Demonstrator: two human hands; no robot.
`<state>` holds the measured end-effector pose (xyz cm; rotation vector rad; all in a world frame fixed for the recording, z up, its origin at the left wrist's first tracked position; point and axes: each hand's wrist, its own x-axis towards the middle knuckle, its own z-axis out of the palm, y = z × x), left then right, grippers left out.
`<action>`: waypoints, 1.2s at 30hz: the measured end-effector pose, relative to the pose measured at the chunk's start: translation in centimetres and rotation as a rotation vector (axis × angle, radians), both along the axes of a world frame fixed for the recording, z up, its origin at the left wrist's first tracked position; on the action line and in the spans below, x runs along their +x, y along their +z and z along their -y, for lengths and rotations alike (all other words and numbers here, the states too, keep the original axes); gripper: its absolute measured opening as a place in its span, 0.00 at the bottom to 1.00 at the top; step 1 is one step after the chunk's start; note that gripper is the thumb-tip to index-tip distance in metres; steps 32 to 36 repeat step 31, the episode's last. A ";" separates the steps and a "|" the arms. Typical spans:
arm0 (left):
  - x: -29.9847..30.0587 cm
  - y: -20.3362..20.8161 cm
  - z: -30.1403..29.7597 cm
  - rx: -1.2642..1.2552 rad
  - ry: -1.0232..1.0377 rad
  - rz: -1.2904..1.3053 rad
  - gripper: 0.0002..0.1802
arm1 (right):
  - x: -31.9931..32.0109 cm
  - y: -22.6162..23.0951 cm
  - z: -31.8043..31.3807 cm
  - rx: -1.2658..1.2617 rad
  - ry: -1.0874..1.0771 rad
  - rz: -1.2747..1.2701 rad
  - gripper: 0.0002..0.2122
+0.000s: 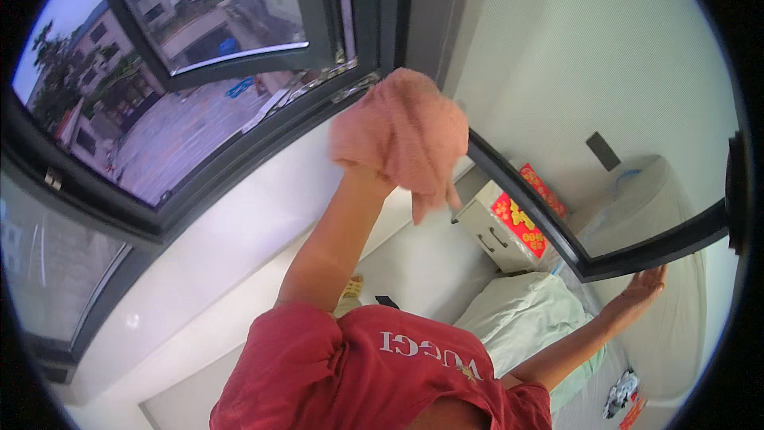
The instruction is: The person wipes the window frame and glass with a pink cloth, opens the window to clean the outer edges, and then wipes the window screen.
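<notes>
My left hand is wrapped in a pink cloth (402, 131), which hides most of its fingers. The cloth lies against the dark window frame (231, 155), by its inner corner, and looks slightly blurred. On the right, a dark-edged inner panel (525, 195) stands swung into the room, with what looks like fine mesh across it. My right hand (643, 288) reaches up to the lower edge of that panel, its fingers bent against the edge. Beyond the window frame, a glass sash (215, 12) is tilted outward.
A white sill (239, 199) runs below the window. Under the panel stand a pale bedside cabinet (493, 227) with a red and yellow packet (519, 224) and a bed with a light green cover (517, 310). A plastic-wrapped headboard (664, 334) is at right.
</notes>
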<state>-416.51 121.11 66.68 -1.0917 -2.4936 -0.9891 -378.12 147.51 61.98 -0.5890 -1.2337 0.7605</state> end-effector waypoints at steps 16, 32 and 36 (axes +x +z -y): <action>9.4 0.8 20.7 0.072 0.319 0.128 0.11 | -0.3 -0.2 10.2 -0.133 0.100 -0.155 0.20; 11.5 -6.0 41.2 0.283 0.237 0.611 0.33 | -1.3 -5.5 32.5 -0.031 0.512 -0.048 0.28; 11.5 -6.0 41.2 0.283 0.237 0.611 0.33 | -1.3 -5.5 32.5 -0.031 0.512 -0.048 0.28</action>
